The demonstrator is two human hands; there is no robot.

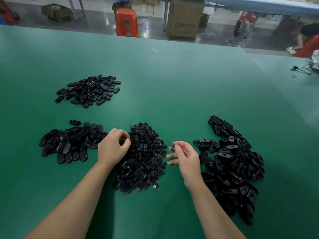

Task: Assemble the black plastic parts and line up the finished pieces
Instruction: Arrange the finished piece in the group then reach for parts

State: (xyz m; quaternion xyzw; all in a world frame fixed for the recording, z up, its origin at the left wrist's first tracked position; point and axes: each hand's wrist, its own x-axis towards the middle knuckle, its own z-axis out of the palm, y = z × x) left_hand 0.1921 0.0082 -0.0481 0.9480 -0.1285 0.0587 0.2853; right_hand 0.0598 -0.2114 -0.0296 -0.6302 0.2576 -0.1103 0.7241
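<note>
Both hands pinching small glossy black discs: left hand (113, 147), right hand (185, 156), above heaped round pieces (143, 163) on matte green table (172, 94).

Green worktop (172, 83) carries 4 heaps: small black round plastic discs (143, 159) at centre front; black oval plastic shells (69, 144) to their left; black oval slotted plastic pieces (231, 168) to their right; further black oval plastic pieces (89, 90) behind left heap, well apart.
</note>
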